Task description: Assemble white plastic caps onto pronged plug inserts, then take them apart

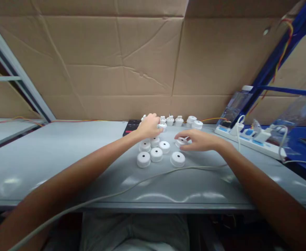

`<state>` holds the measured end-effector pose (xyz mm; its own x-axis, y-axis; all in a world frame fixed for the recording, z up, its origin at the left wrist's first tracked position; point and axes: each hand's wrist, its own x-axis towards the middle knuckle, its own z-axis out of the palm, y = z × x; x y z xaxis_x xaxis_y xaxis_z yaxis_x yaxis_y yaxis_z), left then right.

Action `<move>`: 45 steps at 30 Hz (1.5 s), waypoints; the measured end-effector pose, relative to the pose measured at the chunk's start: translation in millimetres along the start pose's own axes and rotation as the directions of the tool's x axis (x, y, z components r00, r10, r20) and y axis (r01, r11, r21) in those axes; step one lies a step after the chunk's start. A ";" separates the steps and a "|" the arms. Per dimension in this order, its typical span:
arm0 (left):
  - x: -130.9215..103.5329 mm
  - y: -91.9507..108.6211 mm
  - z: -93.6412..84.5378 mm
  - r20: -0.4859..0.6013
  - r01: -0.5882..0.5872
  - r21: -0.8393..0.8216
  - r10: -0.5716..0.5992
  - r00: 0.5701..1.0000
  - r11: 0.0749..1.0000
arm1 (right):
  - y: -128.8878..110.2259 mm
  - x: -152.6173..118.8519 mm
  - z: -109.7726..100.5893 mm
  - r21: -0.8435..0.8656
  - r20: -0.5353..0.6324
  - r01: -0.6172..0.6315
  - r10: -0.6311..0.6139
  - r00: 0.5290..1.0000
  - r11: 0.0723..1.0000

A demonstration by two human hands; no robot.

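Observation:
My left hand (150, 126) reaches to the back of the table, its fingers closed on a small white round cap (162, 127) at its right side. My right hand (198, 140) curls its thumb and fingers round another white round cap (181, 142) standing on the table. Nearer me, several white round caps with a dark hole in the top stand in a group, one of them a front-left cap (143, 159). A separate white cap (177, 159) stands in front of my right hand.
Along the back stand several white fittings with raised tops (179, 121) and two plain caps (197, 124). A phone (132, 127) shows a timer. A power strip (249, 141) and a clear bottle (235, 104) are at the right. A pale cable (132, 187) crosses the grey table (64, 153).

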<state>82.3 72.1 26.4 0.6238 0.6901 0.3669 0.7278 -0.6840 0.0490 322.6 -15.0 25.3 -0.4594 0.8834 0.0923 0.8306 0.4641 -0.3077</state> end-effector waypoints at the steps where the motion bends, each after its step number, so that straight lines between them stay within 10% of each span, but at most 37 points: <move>1: 11.3 2.1 2.1 0.004 0.004 0.015 -0.004 1.000 1.000 | -0.2 0.5 1.1 -0.010 0.004 0.014 -0.014 1.000 1.000; 12: 116.0 42.3 41.6 0.029 -0.100 0.005 0.100 0.995 0.995 | 8.5 2.6 -5.5 -0.091 -0.073 -0.063 0.056 0.996 0.994; 18: 136.0 49.0 60.7 0.019 -0.075 -0.156 0.078 0.997 0.985 | 13.4 1.3 -10.3 -0.087 -0.160 -0.078 0.064 0.985 0.993; 24: 112.3 57.0 44.5 0.020 -0.026 -0.464 0.040 0.999 0.886 | 23.2 -2.2 -25.8 0.171 -0.622 -0.120 0.201 0.756 0.978; 26: 95.0 56.5 32.3 0.053 0.029 -0.574 0.002 0.999 0.819 | 22.9 -1.6 -27.3 0.271 -0.706 -0.050 0.234 0.668 0.961; 29: 61.5 50.2 8.3 0.145 0.092 -0.747 0.027 0.989 0.658 | 17.9 1.9 -21.0 0.349 -0.716 0.091 0.203 0.668 0.933; 32: 25.1 42.5 -15.9 0.369 0.366 -0.929 0.042 0.929 0.065 | 9.8 7.3 -6.9 0.403 -0.664 0.197 0.138 0.735 0.894; 34: 2.8 38.7 -27.1 0.403 0.403 -0.914 0.004 0.915 -0.052 | 2.7 10.7 3.4 0.450 -0.629 0.250 0.105 0.770 0.857; 36: -16.8 35.4 -33.2 0.385 0.386 -0.923 -0.050 0.922 0.013 | -6.7 12.7 12.3 0.501 -0.607 0.313 0.070 0.792 0.807; 42: -59.7 24.1 -38.1 0.191 0.233 -0.779 -0.133 0.973 0.583 | -44.4 6.8 26.3 0.489 -0.550 0.442 -0.127 0.825 0.752; 45: -73.2 22.3 -40.6 0.164 0.162 -0.796 -0.049 0.985 0.583 | -58.7 1.9 27.8 0.372 -0.532 0.487 -0.248 0.809 0.790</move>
<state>41.3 -3.3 38.4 0.6254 0.7524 0.2066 0.2988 -0.4756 0.8274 264.2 -42.4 17.3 -0.4105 0.6342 0.6552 0.3154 0.7729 -0.5505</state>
